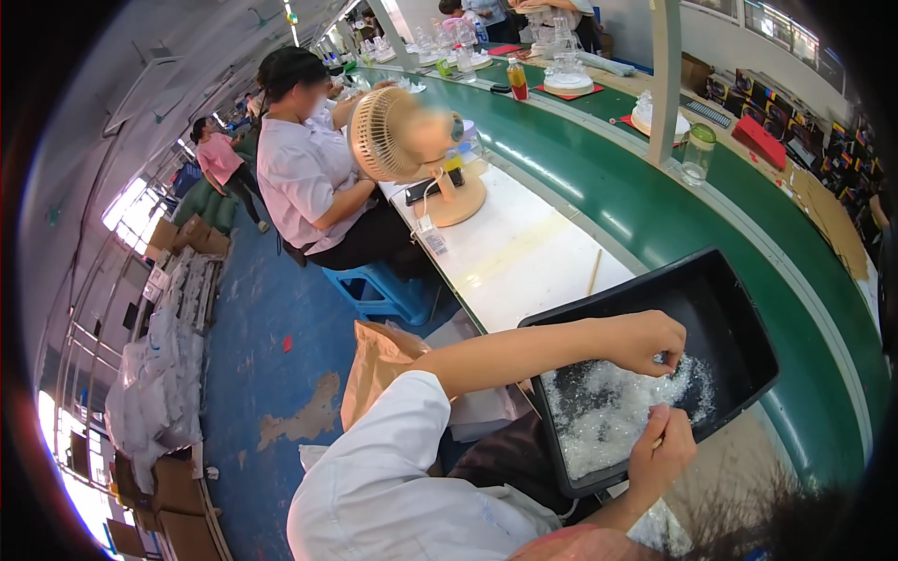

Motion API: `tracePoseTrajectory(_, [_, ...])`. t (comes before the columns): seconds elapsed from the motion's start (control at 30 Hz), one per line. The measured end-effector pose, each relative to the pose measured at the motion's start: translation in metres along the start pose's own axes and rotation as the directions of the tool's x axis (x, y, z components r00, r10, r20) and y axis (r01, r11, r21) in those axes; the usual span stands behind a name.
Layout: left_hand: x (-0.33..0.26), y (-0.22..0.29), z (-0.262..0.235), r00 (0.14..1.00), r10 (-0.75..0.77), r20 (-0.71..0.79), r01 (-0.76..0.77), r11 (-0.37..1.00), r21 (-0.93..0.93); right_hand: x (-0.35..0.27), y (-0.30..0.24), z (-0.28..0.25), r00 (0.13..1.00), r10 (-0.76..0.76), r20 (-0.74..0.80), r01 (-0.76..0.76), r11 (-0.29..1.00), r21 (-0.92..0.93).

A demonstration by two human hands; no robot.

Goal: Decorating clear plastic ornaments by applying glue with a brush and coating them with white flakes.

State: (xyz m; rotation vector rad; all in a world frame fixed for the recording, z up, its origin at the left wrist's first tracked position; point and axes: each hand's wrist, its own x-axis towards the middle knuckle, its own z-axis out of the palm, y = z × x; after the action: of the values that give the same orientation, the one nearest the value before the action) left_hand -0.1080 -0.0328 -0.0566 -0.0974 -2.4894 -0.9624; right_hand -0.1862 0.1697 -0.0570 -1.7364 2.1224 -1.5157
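A black rectangular tray (725, 313) holds a spread of small, shiny transparent pieces (599, 402), too fine to tell apart. Over the pile's far side, my left hand (647, 342) is closed in a pinch, fingertips down by the pieces; whatever it pinches is too small to make out. My right hand (662, 451) is at the tray's near right side, its thumb and fingers closed round a thin tan stick-like thing (658, 441), mostly hidden by the fingers. The two hands are apart, with part of the pile between them.
On the white table (524, 248) beyond the tray stand a beige fan (402, 140) and a thin wooden stick (595, 271). A green conveyor belt (599, 201) runs along the right, with a lidded jar (697, 154) beyond. A co-worker (304, 168) sits ahead on a blue stool (383, 290). A brown paper bag (374, 360) stands left.
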Motion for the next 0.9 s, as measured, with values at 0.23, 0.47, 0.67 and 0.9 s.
tracePoseTrajectory(0.23, [0.0,0.003,-0.002,0.997,-0.06,-0.042,0.062,0.997,0.054,-0.001,0.002,0.002,1.0,-0.004,-0.014,0.004,1.0,-0.009])
tracePoseTrajectory(0.47, [0.001,0.004,0.001,0.99,-0.132,-0.049,0.134,0.99,0.052,0.0,0.0,0.0,1.0,-0.009,-0.012,0.009,1.0,-0.001])
tracePoseTrajectory(0.67, [0.002,0.011,0.0,0.98,-0.195,-0.041,0.193,0.98,-0.054,-0.001,0.001,0.001,1.0,-0.004,0.001,0.004,1.0,0.001])
tracePoseTrajectory(0.9, [0.001,0.013,-0.003,0.987,-0.158,-0.013,0.157,0.987,-0.033,-0.001,0.001,0.002,1.0,-0.008,-0.009,0.008,1.0,-0.012])
